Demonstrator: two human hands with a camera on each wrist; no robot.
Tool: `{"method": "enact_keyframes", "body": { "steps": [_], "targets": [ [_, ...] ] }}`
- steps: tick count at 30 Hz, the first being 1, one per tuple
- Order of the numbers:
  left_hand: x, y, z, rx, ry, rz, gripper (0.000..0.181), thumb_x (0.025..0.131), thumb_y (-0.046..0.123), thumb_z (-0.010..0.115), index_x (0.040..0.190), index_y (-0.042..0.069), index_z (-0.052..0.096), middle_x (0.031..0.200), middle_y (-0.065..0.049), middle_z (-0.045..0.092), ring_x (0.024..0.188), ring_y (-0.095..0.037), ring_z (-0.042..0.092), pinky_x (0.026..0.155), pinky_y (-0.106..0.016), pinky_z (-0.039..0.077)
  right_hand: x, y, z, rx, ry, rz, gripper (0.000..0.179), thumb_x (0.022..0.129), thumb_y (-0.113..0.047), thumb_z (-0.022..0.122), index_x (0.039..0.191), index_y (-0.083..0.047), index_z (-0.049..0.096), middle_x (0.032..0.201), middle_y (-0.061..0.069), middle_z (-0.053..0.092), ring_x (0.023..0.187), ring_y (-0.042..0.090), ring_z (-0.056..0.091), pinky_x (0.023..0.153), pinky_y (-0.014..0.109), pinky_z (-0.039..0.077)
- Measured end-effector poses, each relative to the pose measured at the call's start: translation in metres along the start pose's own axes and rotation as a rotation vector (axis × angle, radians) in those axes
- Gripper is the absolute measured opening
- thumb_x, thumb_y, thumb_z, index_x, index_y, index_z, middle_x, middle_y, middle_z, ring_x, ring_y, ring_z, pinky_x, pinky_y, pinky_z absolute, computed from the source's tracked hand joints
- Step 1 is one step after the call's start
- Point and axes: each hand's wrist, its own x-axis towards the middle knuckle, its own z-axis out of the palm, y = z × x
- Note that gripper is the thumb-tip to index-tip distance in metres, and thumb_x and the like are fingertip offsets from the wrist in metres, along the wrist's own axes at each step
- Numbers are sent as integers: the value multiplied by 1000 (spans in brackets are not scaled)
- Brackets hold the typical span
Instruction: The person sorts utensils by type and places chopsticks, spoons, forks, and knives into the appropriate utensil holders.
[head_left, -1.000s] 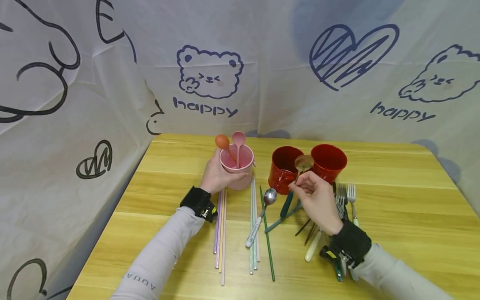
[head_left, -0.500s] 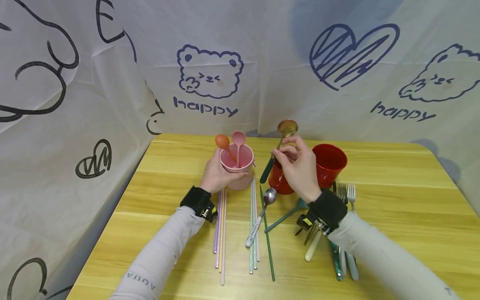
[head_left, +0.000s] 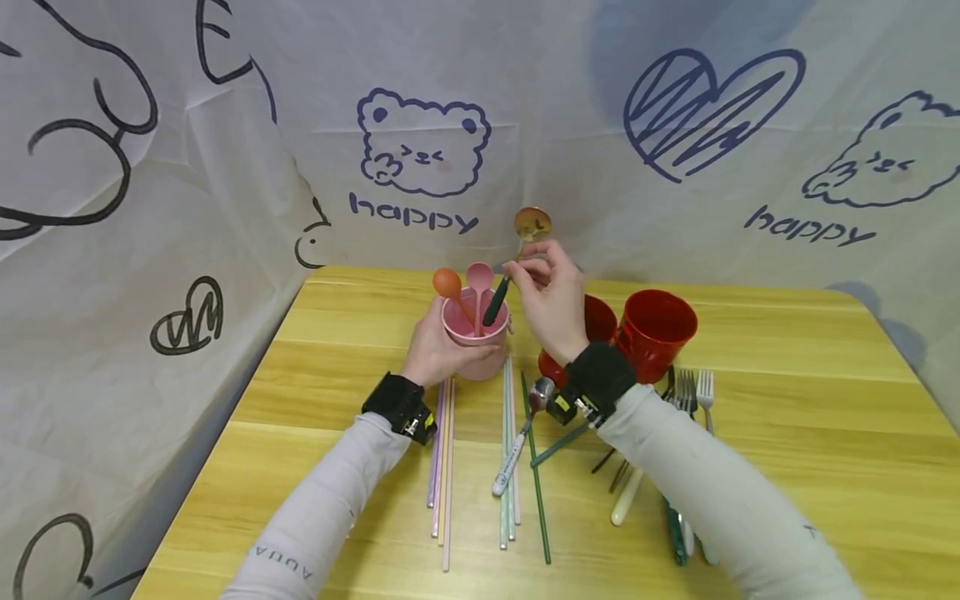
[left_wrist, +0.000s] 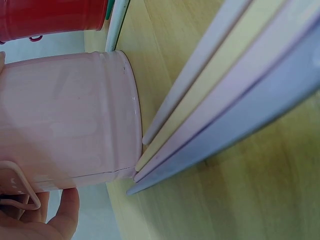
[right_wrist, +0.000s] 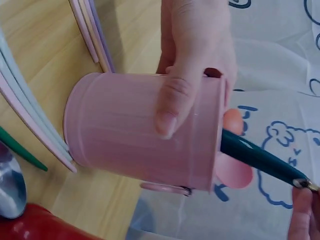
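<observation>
My left hand (head_left: 435, 346) grips the pink bucket (head_left: 483, 360) from its left side, the thumb across its front. An orange spoon (head_left: 447, 284) and a pink spoon (head_left: 480, 276) stand in it with their bowls up. My right hand (head_left: 553, 296) pinches a gold spoon (head_left: 533, 222) where its neck meets the dark green handle. That spoon is bowl up and tilted, with the handle end over the bucket's mouth. In the right wrist view the green handle (right_wrist: 257, 156) overlaps the rim, its lower end hidden behind it.
Two red buckets (head_left: 660, 321) stand to the right, one partly behind my right arm. In front lie pastel chopsticks (head_left: 447, 475), a green chopstick (head_left: 537, 492), a silver spoon (head_left: 517, 450) with a white handle and a teal utensil (head_left: 558, 444). Several forks (head_left: 705, 392) lie at the right.
My right hand has carried the gold spoon leftward from in front of the red buckets, raising it on the way, to the pink bucket's mouth. My left hand has stayed on the bucket.
</observation>
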Motion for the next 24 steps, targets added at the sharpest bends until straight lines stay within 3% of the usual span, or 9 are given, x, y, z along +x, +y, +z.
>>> {"method": "enact_keyframes", "body": {
  "steps": [2,8,12,17,21,24],
  "targets": [
    [0,0,0,1,-1,1,95,68,22,94,144,11,38,139,-11,59,129,-29,58,113,-45,47,0,3,5,-48,-42,33,21,97,-9,66,113,3,59,103,20,77,92,31,73,89,38,61],
    [-1,0,0,7,-4,-4,95,69,22,94,145,11,38,141,-11,58,129,-29,58,113,-44,47,-4,13,14,-100,-143,122,21,97,-11,66,115,-1,61,103,17,78,75,30,69,60,27,57],
    [-1,0,0,14,0,-4,95,69,23,94,145,10,38,140,-12,58,129,-29,58,112,-44,47,-5,21,15,-164,-189,90,21,97,-10,66,115,2,64,104,18,78,86,30,74,75,34,62],
    [0,-1,1,21,6,7,95,67,25,95,144,11,41,138,-11,61,127,-28,60,110,-43,49,-12,25,6,-222,-273,50,29,95,-1,59,123,6,65,114,23,74,105,34,72,96,44,58],
    [0,-1,1,25,5,17,91,67,26,95,142,11,45,135,-10,62,124,-27,61,109,-42,49,-25,25,-7,-210,-278,59,31,93,0,57,123,3,66,115,21,73,105,32,70,96,44,58],
    [0,-1,2,32,2,32,88,68,25,95,140,11,47,133,-9,63,123,-26,62,109,-42,49,-36,25,-18,-192,-284,65,27,93,-1,57,119,1,67,109,19,73,99,29,69,89,39,59]
  ]
}}
